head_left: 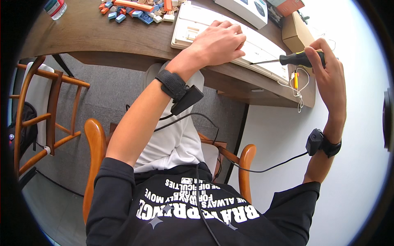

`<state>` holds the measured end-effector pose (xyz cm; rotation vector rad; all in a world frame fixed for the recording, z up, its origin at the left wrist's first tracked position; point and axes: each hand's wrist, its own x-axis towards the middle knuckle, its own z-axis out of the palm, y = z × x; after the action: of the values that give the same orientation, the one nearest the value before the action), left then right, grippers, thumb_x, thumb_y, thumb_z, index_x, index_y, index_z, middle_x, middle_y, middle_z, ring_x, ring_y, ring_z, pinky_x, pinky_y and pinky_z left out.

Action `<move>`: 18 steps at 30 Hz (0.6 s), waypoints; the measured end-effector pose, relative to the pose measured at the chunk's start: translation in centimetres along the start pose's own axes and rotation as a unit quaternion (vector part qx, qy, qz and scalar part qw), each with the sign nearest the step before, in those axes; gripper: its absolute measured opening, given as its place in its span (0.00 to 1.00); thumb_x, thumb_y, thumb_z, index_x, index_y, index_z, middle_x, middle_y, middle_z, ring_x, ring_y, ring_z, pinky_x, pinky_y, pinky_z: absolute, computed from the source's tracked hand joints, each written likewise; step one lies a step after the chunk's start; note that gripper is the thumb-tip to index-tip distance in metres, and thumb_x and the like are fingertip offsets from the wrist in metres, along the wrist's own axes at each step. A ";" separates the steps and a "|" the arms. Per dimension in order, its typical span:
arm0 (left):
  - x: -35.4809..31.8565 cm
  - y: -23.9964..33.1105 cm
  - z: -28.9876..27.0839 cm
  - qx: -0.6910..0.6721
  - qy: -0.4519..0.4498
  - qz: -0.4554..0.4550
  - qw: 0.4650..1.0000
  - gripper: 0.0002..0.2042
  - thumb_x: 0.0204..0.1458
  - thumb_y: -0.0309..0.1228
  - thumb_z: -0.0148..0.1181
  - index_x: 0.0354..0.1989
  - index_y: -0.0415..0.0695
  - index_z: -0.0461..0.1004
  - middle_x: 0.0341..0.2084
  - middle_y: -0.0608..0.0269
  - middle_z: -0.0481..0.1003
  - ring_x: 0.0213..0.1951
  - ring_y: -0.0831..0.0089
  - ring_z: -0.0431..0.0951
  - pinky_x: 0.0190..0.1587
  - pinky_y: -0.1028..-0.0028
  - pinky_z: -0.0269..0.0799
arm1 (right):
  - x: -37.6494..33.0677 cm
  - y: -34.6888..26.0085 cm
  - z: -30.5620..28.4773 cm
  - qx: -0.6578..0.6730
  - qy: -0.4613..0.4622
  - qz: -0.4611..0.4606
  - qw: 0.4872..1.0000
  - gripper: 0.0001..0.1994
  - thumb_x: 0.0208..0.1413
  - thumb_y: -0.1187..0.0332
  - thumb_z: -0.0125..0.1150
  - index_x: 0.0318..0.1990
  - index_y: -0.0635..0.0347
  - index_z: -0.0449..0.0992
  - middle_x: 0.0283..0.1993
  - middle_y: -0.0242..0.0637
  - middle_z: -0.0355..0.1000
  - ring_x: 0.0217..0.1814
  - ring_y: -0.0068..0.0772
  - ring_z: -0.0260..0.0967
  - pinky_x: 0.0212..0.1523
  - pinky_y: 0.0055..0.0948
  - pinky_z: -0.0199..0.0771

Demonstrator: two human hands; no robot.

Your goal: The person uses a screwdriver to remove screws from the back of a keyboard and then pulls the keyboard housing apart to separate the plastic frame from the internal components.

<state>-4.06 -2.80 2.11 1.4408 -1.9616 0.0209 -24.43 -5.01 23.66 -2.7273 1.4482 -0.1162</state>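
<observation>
Hands (pixel 219 43) on keyboard (pixel 262 49), screwdriver (pixel 287 60)

Mount: worn on the head, left of a side-by-side pair
Facing: tipped steeply down over chest and lap, toward the desk edge (pixel 123 51)
Closeness: pretty tight, forearms fill the middle
Lens: fisheye, edges bent near the rim
Overlap: only one view supplied

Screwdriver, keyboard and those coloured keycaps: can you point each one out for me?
Screwdriver (pixel 301 60): head view, on its black handle, gripped by the right hand (pixel 328 69).
Keyboard (pixel 262 45): head view, on its pale case, right of the left hand (pixel 217 43).
Keycaps (pixel 135 10): head view, mid-pile at the desk's far edge.
</observation>
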 end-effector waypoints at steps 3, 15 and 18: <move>0.0 0.0 0.0 0.005 0.005 -0.001 1.000 0.15 0.58 0.43 0.60 0.30 0.43 0.75 0.50 0.58 0.76 0.55 0.57 0.73 0.62 0.60 0.64 | -0.2 1.0 0.6 0.005 0.010 -0.058 0.998 0.17 0.64 0.54 0.60 0.48 0.57 0.70 0.35 0.41 0.76 0.34 0.28 0.76 0.32 0.23 0.72; 0.0 0.0 -0.1 -0.010 0.005 -0.006 1.000 0.14 0.57 0.42 0.61 0.30 0.44 0.75 0.50 0.58 0.76 0.55 0.58 0.72 0.61 0.60 0.63 | -0.8 1.4 1.2 0.038 0.080 -0.055 0.994 0.19 0.60 0.53 0.65 0.39 0.62 0.75 0.27 0.38 0.76 0.28 0.24 0.75 0.30 0.20 0.73; 0.2 0.2 -0.3 -0.015 0.000 -0.004 1.000 0.13 0.56 0.41 0.62 0.29 0.44 0.75 0.49 0.59 0.76 0.55 0.59 0.72 0.61 0.61 0.63 | -1.4 1.8 1.9 0.075 0.127 -0.043 0.988 0.18 0.60 0.53 0.65 0.36 0.63 0.76 0.25 0.36 0.75 0.26 0.22 0.73 0.29 0.19 0.71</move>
<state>-4.12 -2.76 2.50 1.4283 -1.9474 -0.0120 -26.50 -4.85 21.53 -2.7280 1.3110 -0.5720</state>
